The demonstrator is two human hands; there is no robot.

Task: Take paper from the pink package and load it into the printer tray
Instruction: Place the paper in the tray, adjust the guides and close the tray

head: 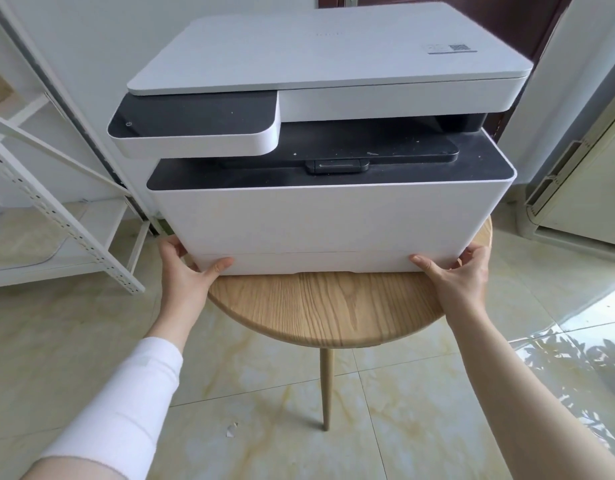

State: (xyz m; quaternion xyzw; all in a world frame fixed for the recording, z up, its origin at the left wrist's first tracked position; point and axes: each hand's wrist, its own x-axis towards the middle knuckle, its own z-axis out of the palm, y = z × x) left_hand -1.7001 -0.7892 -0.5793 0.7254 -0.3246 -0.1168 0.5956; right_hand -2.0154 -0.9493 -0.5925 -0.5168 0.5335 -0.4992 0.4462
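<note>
A white printer with a dark top panel and a flat scanner lid stands on a round wooden table. Its paper tray is the low drawer along the bottom front, flush with the body. My left hand grips the tray's left corner, thumb on the front face. My right hand grips the right corner the same way. No pink package or paper is in view.
A white metal shelf rack stands at the left. A pale appliance stands at the right, a dark door behind. The floor is glossy marbled tile with a small paper scrap near the table leg.
</note>
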